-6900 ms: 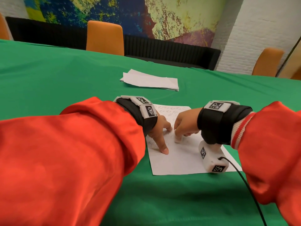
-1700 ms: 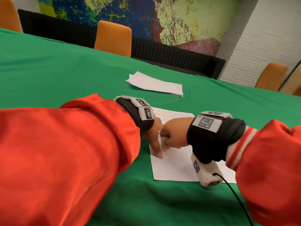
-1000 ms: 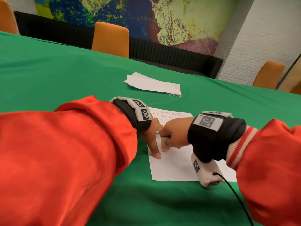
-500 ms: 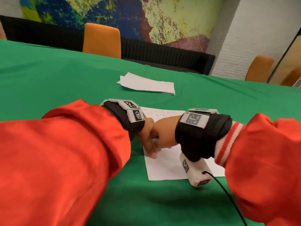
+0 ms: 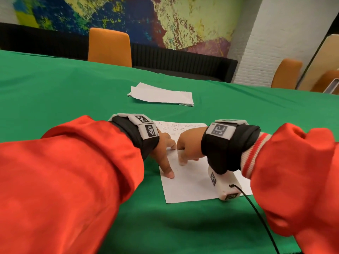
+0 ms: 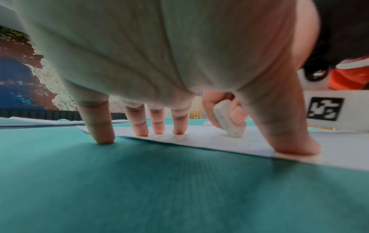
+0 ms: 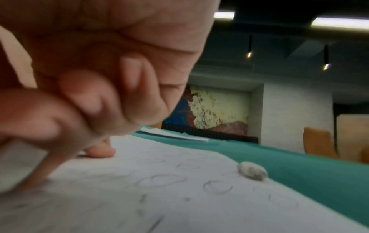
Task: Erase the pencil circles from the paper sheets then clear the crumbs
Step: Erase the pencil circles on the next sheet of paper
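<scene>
- White paper sheet (image 5: 190, 182) lies flat on the green desk (image 5: 73, 92); thin, likely to slide or crease.
- Left hand (image 5: 163, 153) spreads fingertips (image 6: 140, 126) on the sheet's left edge.
- Right hand (image 5: 189, 145) pinches the eraser (image 6: 227, 119), tip on the sheet.
- Pencil circles (image 7: 161, 180) remain beyond the hands.

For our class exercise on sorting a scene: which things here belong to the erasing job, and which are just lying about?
Part of the job:
- paper sheet with pencil circles
- eraser, pinched by the right hand
- left hand, fingertips pressing the sheet flat
- stack of sheets farther back
- whitish lump at the sheet's edge, perhaps crumbs

Lying about:
- orange chairs
- wall painting
</scene>
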A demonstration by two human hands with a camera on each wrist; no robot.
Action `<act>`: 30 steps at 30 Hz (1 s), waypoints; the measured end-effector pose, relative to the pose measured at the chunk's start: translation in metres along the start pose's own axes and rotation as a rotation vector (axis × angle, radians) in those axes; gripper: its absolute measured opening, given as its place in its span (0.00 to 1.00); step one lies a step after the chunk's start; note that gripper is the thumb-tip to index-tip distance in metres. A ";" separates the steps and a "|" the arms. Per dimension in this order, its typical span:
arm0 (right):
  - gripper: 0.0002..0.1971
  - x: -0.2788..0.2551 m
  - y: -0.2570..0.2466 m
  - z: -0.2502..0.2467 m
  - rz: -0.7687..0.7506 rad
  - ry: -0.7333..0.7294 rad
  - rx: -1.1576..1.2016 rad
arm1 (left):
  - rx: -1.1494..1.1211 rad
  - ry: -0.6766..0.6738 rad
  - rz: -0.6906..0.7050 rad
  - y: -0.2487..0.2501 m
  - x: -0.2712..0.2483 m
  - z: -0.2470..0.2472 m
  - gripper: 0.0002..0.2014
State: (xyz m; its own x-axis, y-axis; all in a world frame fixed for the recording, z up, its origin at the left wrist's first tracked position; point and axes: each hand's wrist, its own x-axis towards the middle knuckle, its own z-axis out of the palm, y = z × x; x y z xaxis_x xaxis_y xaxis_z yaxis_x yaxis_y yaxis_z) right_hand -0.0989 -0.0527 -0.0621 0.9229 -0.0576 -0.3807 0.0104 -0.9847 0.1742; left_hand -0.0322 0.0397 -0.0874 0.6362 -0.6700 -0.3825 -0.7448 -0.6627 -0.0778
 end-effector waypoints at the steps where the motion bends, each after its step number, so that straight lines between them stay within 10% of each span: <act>1: 0.07 0.001 0.000 0.000 0.002 0.014 0.000 | 0.026 -0.048 0.020 0.001 0.001 -0.002 0.46; 16: 0.07 -0.015 0.017 0.018 0.033 0.128 0.169 | 0.043 -0.041 0.058 0.003 0.001 -0.005 0.49; 24: 0.06 -0.034 0.061 0.003 0.141 0.550 1.822 | 0.110 -0.063 -0.039 0.001 -0.020 -0.013 0.49; 30: 0.10 -0.032 0.041 0.029 0.214 0.453 2.140 | 0.139 -0.125 -0.083 0.013 -0.028 -0.002 0.53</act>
State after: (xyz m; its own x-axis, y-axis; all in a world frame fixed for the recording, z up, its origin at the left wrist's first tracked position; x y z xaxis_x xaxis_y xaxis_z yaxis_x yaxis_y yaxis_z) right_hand -0.1391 -0.0957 -0.0693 0.8571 -0.4415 -0.2654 -0.1003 0.3624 -0.9266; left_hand -0.0589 0.0488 -0.0758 0.6735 -0.5624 -0.4796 -0.7167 -0.6558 -0.2374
